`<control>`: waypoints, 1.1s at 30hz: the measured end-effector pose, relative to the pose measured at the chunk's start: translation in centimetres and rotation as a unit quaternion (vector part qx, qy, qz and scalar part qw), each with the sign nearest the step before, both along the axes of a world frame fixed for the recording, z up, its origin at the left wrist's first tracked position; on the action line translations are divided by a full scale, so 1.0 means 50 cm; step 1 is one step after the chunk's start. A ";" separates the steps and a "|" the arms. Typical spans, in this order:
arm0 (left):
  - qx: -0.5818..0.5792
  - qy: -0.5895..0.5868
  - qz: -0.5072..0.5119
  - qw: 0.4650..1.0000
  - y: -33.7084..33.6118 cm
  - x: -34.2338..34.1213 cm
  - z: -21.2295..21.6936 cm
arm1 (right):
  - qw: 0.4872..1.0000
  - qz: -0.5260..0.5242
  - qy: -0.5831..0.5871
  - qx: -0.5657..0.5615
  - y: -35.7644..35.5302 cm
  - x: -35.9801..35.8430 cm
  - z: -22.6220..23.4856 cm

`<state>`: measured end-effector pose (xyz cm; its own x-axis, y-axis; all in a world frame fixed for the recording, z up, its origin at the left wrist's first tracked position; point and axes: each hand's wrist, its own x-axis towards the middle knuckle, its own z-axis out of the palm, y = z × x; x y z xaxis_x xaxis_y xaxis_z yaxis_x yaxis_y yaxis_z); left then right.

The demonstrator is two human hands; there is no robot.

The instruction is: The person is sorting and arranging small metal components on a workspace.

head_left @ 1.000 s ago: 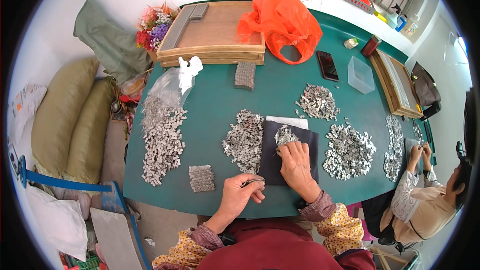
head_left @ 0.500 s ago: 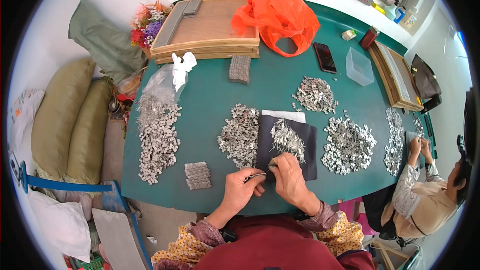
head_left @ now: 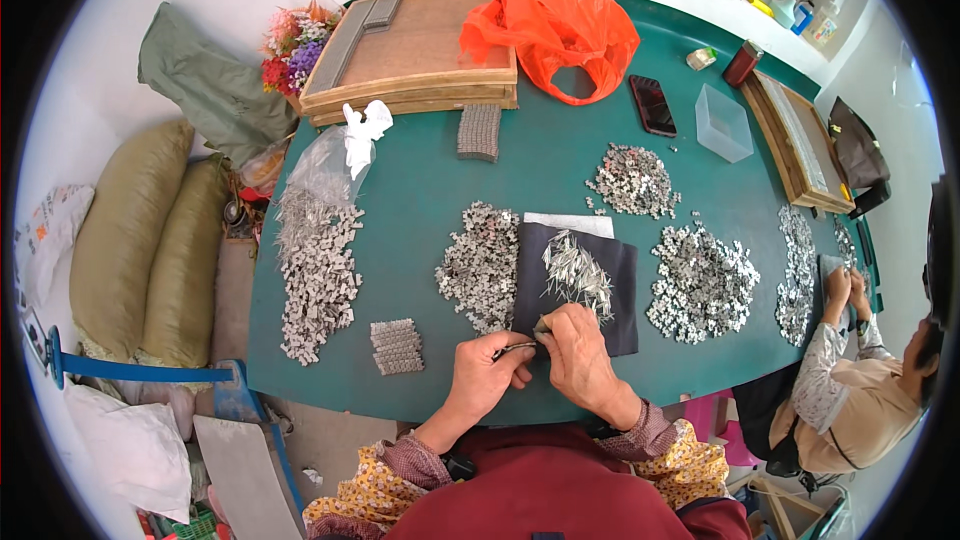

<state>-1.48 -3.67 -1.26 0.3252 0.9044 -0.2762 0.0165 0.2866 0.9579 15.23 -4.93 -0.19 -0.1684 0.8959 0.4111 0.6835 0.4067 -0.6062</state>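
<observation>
Over the near edge of the dark cloth (head_left: 622,330), my two hands meet. My left hand (head_left: 478,380) pinches a slim dark metallic strip (head_left: 513,348) between thumb and forefinger. My right hand (head_left: 583,360) is closed at the strip's right end, fingertips together; what they hold is hidden. A heap of thin silvery pins (head_left: 577,278) lies on the cloth just beyond my right hand. Left of the cloth is a pile of small silvery metal links (head_left: 476,270). A joined panel of links (head_left: 397,347) lies left of my left hand, and another panel (head_left: 479,133) lies farther off.
More piles of metal pieces (head_left: 318,285) spread over the green table (head_left: 400,200). Wooden trays (head_left: 430,100), a red plastic bag (head_left: 560,25), a phone (head_left: 653,105) and a clear box (head_left: 722,124) stand at the back. A co-worker (head_left: 850,400) works at the right edge.
The view has shifted slightly. Both my hands keep nearly the same place and grip, with only slight finger movement at the strip.
</observation>
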 end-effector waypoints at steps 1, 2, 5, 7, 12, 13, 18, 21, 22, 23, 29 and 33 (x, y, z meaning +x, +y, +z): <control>-0.003 0.003 0.001 1.000 -0.001 -0.001 0.000 | 1.000 0.001 -0.002 0.003 0.000 -0.001 -0.001; -0.003 0.004 0.001 1.000 -0.001 -0.001 0.000 | 1.000 0.001 -0.001 0.003 0.000 0.000 -0.001; 0.001 0.007 -0.003 1.000 -0.001 -0.002 -0.006 | 1.000 0.014 -0.008 0.009 -0.002 -0.001 0.001; -0.003 0.005 -0.007 1.000 -0.002 -0.001 -0.011 | 0.999 0.029 -0.032 0.034 -0.002 -0.005 0.005; -0.015 -0.006 -0.001 1.000 0.001 0.003 -0.006 | 0.998 0.024 -0.045 0.042 -0.019 -0.006 -0.015; -0.020 -0.031 0.011 0.999 0.000 0.002 -0.009 | 0.998 0.018 -0.035 0.056 -0.026 -0.009 -0.020; -0.059 -0.074 0.014 0.995 0.003 -0.010 -0.026 | 0.998 0.037 -0.010 0.048 -0.048 -0.014 -0.022; -0.074 -0.079 0.009 0.994 0.005 -0.016 -0.022 | 0.999 0.042 0.003 0.027 -0.027 0.001 -0.016; -0.082 -0.086 0.004 0.993 0.006 -0.016 -0.017 | 0.999 0.042 0.000 0.024 -0.011 0.012 -0.008; -0.082 -0.087 0.007 0.993 0.006 -0.018 -0.014 | 0.999 0.045 -0.001 0.023 0.009 0.017 -0.004; -0.088 -0.092 0.012 0.992 0.002 -0.034 -0.004 | 0.983 -0.020 -0.175 0.053 0.095 0.046 -0.009; -0.081 -0.093 0.021 0.992 -0.002 -0.043 -0.008 | 0.977 -0.013 -0.197 0.085 0.103 0.039 -0.015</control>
